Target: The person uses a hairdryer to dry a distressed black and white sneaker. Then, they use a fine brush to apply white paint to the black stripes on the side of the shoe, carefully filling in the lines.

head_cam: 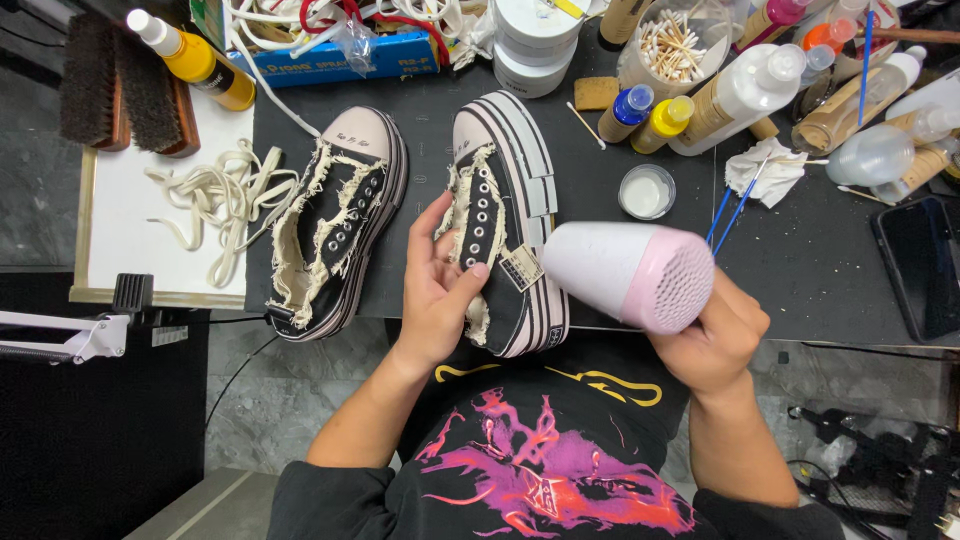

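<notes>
Two black platform sneakers with frayed cream edges lie on a dark mat. My left hand (440,285) grips the inner side of the right sneaker (510,215), thumb across its eyelet row. My right hand (715,335) holds a white and pink hair dryer (625,272), its nozzle aimed at that sneaker's outer side. The left sneaker (335,225) lies untouched beside it, without laces.
Cream laces (215,200) lie on a white board at left, with two brushes (120,85) and a yellow bottle (195,58) behind. Bottles, a cotton swab tub (672,45), a small white dish (646,191) and a phone (925,262) crowd the right and back. A clamp arm (70,335) juts in at left.
</notes>
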